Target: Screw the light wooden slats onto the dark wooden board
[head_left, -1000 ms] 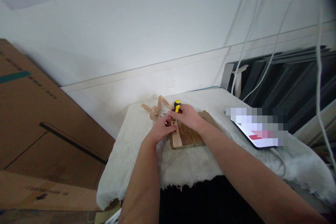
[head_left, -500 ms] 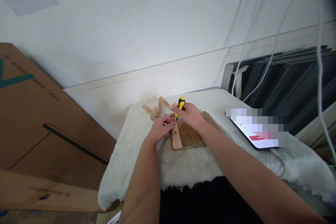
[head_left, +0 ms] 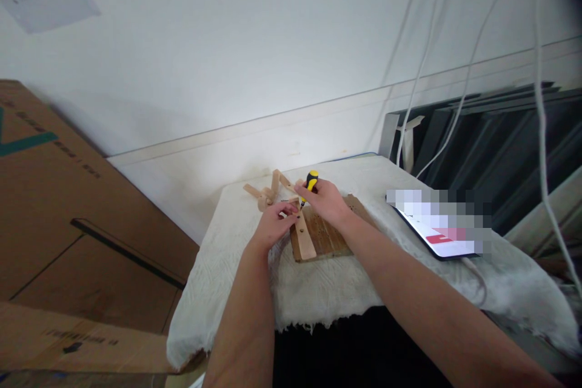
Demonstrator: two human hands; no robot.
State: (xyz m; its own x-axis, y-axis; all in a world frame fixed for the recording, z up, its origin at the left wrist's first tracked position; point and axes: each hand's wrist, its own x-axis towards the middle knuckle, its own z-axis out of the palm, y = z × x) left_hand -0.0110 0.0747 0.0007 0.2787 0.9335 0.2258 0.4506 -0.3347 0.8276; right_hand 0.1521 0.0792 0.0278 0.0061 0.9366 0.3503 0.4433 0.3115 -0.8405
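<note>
One screwdriver being gripped, right hand.
Being slanted down toward wooden strip, far end; left hand touching, hold unclear.

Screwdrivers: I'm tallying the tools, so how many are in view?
1 that I can make out: a yellow-and-black screwdriver in the right hand, its lower end close to the pale wooden strip. Others could be hidden from this view.

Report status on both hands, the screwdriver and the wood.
Right hand gripping screwdriver, tilted, handle up. Left hand at far end of wood strip, strip lying on board. Other wooden pieces just beyond left hand.
</note>
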